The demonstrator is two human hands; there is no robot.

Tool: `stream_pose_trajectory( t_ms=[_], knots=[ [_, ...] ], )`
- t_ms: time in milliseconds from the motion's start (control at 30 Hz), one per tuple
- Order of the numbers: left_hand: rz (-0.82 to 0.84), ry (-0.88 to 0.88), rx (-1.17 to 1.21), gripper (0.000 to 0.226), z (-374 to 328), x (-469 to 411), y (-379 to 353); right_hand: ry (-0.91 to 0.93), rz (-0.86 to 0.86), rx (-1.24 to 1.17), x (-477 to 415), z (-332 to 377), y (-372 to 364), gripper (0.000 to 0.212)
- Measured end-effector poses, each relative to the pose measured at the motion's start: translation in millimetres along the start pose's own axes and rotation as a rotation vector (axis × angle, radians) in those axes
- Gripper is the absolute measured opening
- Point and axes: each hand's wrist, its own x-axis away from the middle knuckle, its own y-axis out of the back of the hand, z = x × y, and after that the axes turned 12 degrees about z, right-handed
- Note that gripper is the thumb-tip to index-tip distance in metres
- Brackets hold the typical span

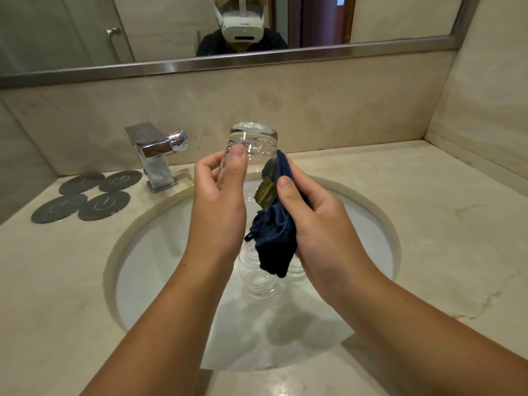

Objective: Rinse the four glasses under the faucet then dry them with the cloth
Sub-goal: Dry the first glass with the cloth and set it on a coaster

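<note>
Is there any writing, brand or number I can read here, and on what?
No words or numbers can be read.
Tag on the blue cloth in the right hand: too blurred to read.
Coasters: a pale ring-like mark on each, no letters.
Faucet handle: red and blue dots, no text.
Headset in the mirror: faint mark, too small to read.

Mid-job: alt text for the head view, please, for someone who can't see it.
The left hand grips a clear glass above the sink while the right hand holds a dark blue cloth against its side. More glasses lie in the sink; four round coasters sit beside the faucet.
</note>
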Motion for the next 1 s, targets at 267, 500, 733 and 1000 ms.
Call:
stream_pose_trajectory(
  t_ms=[267,500,733,1000],
  knots=[
    [0.048,-0.055,-0.044,0.079,-1,4,0,0.067,0.018,0.11,-1,5,5,0.042],
    [0.125,0.005,0.066,0.05,1,3,-3,-0.144,0.059,-0.298,-7,9,11,0.034],
    [0.025,-0.009,-0.099,0.049,5,-1,5,-0.098,0.035,-0.189,-8,3,12,0.034],
    [0.059,-0.031,-0.08,0.06,3,4,-1,-0.001,0.002,0.036,-7,-2,12,0.041]
  ],
)
